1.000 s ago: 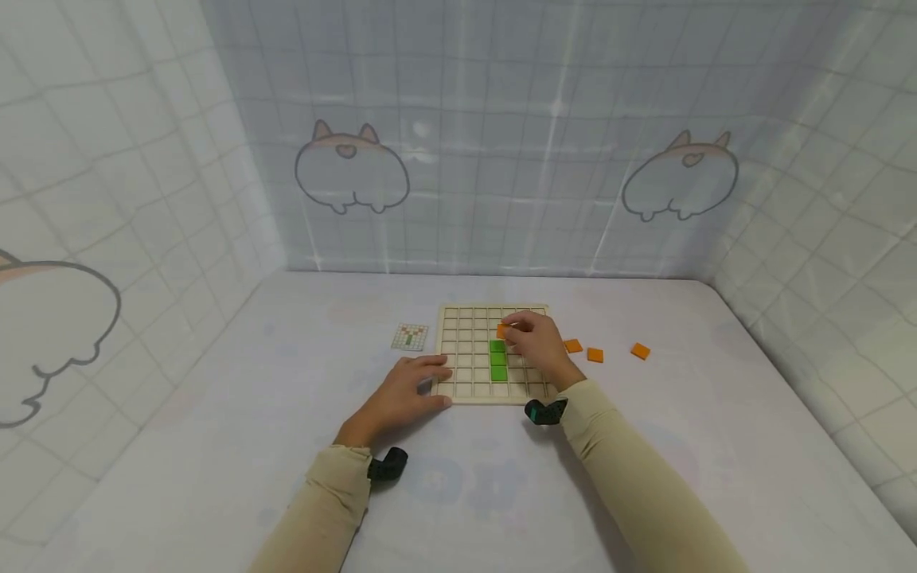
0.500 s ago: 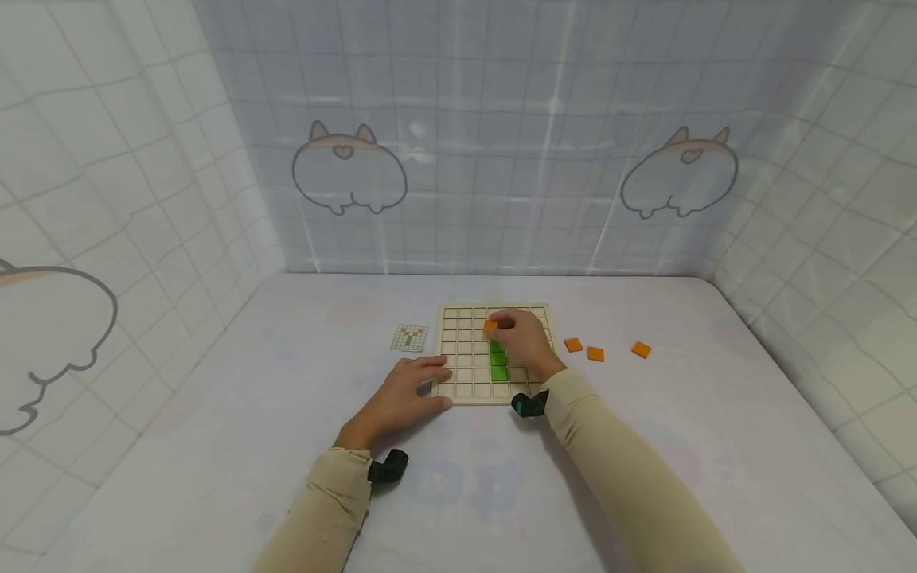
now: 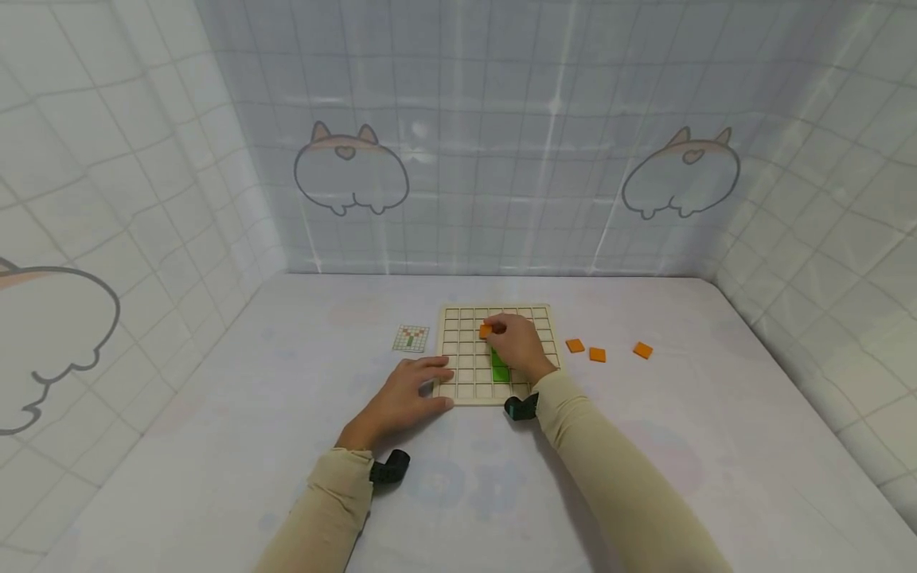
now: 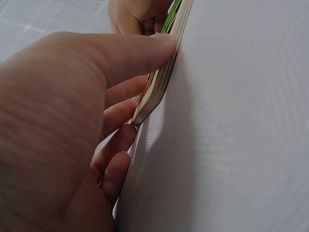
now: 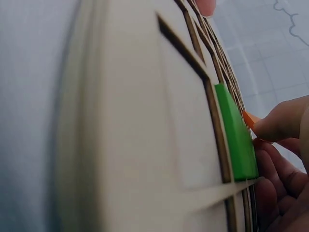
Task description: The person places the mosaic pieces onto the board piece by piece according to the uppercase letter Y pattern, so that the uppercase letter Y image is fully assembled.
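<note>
A square wooden grid board (image 3: pixel 464 391) lies on the table. My right hand (image 3: pixel 520 344) pinches an orange square tile (image 3: pixel 485 331) between thumb and fingertips over an upper middle cell. Whether the tile is seated in the cell cannot be told. Green tiles (image 3: pixel 500 370) fill part of a column just below, partly covered by that hand; one green tile (image 5: pixel 236 137) stands out in the right wrist view. My left hand (image 3: pixel 401 394) rests at the board's near left corner, its thumb against the near edge and fingertips on the left side.
A small card (image 3: pixel 411 338) with a printed coloured grid lies left of the board. On the right are loose orange tiles: one tile (image 3: pixel 575 345), a second tile (image 3: pixel 598 355) and a farther tile (image 3: pixel 642 350). A patterned wall (image 3: pixel 501 199) stands behind.
My right hand has moved left across the board with the orange tile, then slightly down toward the upper middle cells. The left hand stays in place.
</note>
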Demonstrator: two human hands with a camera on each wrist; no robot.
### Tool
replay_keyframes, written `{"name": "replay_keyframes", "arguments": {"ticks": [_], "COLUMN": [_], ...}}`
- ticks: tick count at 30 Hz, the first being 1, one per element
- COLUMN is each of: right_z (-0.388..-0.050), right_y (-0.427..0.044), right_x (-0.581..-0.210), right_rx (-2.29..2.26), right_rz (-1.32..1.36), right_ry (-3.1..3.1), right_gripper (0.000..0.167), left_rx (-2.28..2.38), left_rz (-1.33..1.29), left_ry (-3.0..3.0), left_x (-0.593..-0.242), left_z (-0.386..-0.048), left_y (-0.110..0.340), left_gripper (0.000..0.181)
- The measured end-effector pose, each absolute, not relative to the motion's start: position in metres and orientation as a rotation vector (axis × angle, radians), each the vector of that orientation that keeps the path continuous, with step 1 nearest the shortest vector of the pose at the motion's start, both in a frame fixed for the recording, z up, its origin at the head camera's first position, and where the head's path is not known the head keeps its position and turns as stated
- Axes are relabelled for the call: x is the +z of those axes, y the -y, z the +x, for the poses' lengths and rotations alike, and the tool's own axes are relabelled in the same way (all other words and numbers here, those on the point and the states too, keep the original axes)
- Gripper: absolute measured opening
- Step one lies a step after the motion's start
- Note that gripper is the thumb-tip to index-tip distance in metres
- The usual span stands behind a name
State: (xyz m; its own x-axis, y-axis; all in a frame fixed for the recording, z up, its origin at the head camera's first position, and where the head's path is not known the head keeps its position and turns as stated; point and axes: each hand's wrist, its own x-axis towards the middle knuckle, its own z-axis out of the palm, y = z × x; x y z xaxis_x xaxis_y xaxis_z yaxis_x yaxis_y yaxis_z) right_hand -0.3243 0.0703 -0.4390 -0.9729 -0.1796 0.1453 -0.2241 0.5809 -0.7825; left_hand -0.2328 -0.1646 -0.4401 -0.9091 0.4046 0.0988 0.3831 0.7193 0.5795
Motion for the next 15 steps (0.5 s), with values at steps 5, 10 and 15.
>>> {"name": "replay_keyframes", "arguments": {"ticks": [5, 10, 15], "right_z": [-0.3245, -0.3242, -0.3243], "right_y": [-0.0708, -0.0709, -0.0695], "right_x": [-0.4372, -0.4353, -0.4347], "right_rx": [1.282, 1.199, 1.141], "right_rz": [0.372, 0.453, 0.465], "right_ry": [2.811, 2.855, 2.883], "right_gripper": [0.035, 0.032, 0.030], "left_rx": [0.964, 0.967, 0.953], "left_rz": [0.678, 0.694, 0.704], "left_ry": [-2.881, -2.878, -2.893], "left_x": [-0.4403, -0.4396, -0.4409], "left_z": [-0.2331, -0.2322, -0.2325], "left_y": [0.1647, 0.1648, 0.1651], "left_gripper": [0.047, 0.047, 0.046]}}
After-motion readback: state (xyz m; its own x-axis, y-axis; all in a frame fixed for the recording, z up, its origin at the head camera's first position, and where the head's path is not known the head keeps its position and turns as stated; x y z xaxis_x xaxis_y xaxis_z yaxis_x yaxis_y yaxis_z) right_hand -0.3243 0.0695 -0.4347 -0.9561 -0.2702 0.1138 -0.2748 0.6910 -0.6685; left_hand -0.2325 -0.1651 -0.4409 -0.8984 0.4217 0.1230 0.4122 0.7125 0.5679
